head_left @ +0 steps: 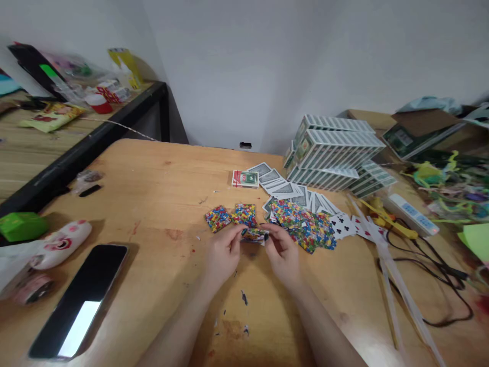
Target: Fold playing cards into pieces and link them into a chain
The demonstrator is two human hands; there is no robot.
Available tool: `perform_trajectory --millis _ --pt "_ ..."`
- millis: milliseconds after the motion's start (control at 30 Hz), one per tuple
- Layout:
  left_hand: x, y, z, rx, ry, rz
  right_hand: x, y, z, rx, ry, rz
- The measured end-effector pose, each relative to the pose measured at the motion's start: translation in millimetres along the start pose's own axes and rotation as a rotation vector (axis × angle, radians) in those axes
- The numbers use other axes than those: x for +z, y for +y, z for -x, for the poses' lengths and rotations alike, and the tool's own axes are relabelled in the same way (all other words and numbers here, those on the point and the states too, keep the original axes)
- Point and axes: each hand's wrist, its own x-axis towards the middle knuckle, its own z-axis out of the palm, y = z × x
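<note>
Between my two hands is a small multicoloured patterned card or packet point(253, 235). My left hand point(225, 251) pinches its left end, and my right hand point(283, 251) pinches its right end. Just beyond lie two more colourful pieces, one square point(218, 218) and one partly behind my fingers point(244, 214). To the right of my right hand spreads a pile of the same colourful pieces point(292, 216). Grey-backed playing cards point(284, 188) fan out behind that pile, near a red and green card box point(245, 178).
Stacked card cartons point(336, 148) stand at the back right. A power strip point(410, 214), black cable, yellow tool point(393, 221) and clear plastic strips point(393, 275) lie right. A phone point(80, 300), a white plush-like item point(63, 243) and a green object point(23, 226) lie left.
</note>
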Motion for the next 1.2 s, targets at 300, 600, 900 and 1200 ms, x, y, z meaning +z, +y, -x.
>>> perform_trajectory --millis 300,600,900,1200 --pt "2.4 6 -5 -0.291 -0.008 0.365 0 8 -9 0.193 0.11 -0.2" --pt "-1.3 7 -9 -0.391 -0.168 0.645 -4 6 -11 0.23 0.214 -0.228" --pt "-9.3 -5 -14 -0.348 -0.314 0.664 -7 8 -12 0.247 0.251 -0.176" --pt "-8.2 -1 -15 -0.461 -0.307 0.739 -5 4 -11 0.234 0.21 -0.163"
